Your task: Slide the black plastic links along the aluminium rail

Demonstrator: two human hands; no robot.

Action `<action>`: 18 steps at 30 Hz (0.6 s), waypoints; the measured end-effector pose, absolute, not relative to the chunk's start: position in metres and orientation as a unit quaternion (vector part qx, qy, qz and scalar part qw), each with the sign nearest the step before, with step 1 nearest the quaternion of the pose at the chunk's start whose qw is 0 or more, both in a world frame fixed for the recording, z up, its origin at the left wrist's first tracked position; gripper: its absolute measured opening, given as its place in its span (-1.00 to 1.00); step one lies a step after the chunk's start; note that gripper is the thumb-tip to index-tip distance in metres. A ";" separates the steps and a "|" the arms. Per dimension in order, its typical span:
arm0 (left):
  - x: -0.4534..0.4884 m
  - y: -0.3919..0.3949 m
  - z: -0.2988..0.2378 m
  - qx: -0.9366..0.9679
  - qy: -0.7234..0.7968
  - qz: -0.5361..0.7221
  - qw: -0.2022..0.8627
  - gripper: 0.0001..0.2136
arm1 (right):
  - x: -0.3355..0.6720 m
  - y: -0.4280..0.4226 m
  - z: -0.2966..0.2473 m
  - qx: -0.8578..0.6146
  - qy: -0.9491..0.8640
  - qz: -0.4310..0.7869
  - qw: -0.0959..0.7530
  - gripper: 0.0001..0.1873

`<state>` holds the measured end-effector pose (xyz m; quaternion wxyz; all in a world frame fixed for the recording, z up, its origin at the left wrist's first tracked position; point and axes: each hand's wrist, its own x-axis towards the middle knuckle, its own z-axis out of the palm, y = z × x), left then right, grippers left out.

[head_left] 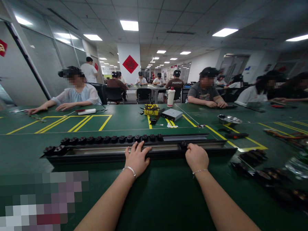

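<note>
A long black metal rail (94, 159) with a pale inner channel lies across the green table in front of me. My left hand (137, 160) rests on it near the middle, fingers spread, gripping nothing. Further right, the fingers of my right hand (197, 157) are closed on a small black module (183, 145) sitting in the channel; the grip is partly hidden. Two similar modules (60, 150) sit at the left end of this rail. Just behind lies a second black rail (184, 137), lined with a row of several black modules (114, 139).
Loose black modules (272, 174) lie at right beside a clear plastic bottle (306, 159). Behind the rails are a metal bowl (229, 119), a silver box (171, 114), a yellow box with cables (151, 109) and a white bottle (171, 97). Co-workers sit across the table.
</note>
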<state>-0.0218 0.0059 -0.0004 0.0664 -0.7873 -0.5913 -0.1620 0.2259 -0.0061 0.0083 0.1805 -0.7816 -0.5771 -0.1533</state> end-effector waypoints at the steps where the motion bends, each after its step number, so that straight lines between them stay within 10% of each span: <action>1: -0.022 0.006 -0.001 -0.787 -0.591 -0.162 0.067 -0.57 | 0.226 -0.006 0.008 -0.783 -0.576 -0.151 0.179 -0.77; 18: -0.020 0.003 0.005 -0.787 -0.597 -0.150 0.047 -0.57 | 0.230 -0.007 0.009 -0.782 -0.574 -0.140 0.198 -0.77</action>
